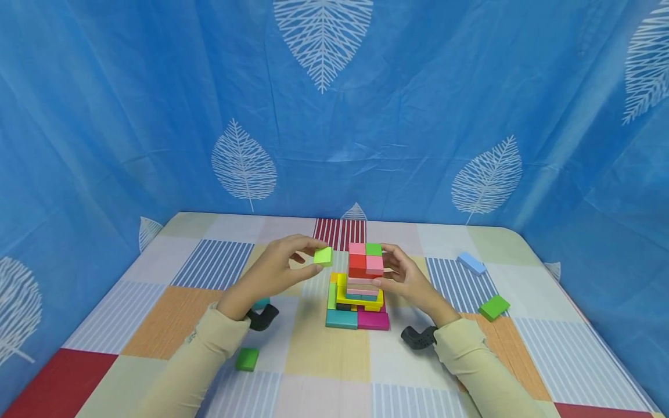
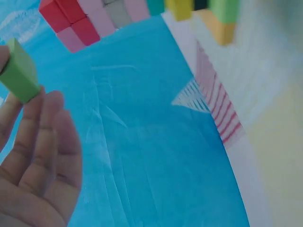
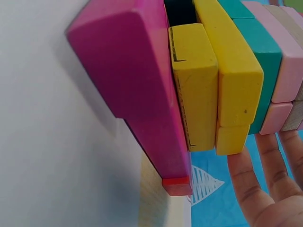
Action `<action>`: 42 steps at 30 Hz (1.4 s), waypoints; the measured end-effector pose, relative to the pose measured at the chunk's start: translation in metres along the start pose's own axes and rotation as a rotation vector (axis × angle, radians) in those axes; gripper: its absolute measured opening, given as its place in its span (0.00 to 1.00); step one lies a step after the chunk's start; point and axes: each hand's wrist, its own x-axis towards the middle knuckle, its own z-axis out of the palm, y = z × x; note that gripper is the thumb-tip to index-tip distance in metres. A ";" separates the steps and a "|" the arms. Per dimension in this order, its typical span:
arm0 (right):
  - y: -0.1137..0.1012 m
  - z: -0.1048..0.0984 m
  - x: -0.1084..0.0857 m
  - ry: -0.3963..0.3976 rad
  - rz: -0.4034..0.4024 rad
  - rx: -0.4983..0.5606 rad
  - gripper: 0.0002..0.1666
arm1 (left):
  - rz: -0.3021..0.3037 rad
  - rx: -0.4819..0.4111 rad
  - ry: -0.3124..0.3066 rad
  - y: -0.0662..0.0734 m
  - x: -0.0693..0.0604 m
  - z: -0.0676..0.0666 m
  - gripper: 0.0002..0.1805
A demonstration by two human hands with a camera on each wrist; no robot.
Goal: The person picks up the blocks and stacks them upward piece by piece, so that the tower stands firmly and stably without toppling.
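A tower of colored blocks [image 1: 358, 266] stands in the middle of the table, with red, pink and green blocks on top. Lower down come pink, tan, teal and yellow layers over a teal and magenta base. To its left, my left hand [image 1: 282, 264] pinches a light green block [image 1: 323, 256] between thumb and fingers, apart from the tower at upper-layer height. The left wrist view also shows this green block [image 2: 21, 71]. My right hand [image 1: 407, 278] rests at the tower's right side, thumb toward the front. Its fingers [image 3: 248, 182] extend beside the layers in the right wrist view.
A green block [image 1: 247, 359] lies near the left forearm, and a teal block [image 1: 261, 303] is partly hidden by the left wrist. At right lie a blue block [image 1: 471, 263] and another green block [image 1: 494, 307]. A blue curtain [image 1: 334, 139] hangs behind the patchwork tablecloth [image 1: 324, 360].
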 end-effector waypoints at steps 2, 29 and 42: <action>0.000 0.000 0.000 -0.003 -0.004 0.002 0.43 | 0.010 -0.023 0.028 0.003 0.011 0.004 0.22; 0.000 0.000 0.000 -0.009 -0.006 0.005 0.43 | -0.109 -0.083 -0.105 0.000 0.070 0.034 0.21; 0.000 0.000 0.000 -0.012 -0.009 0.012 0.43 | -0.115 -0.104 -0.127 0.000 0.070 0.035 0.21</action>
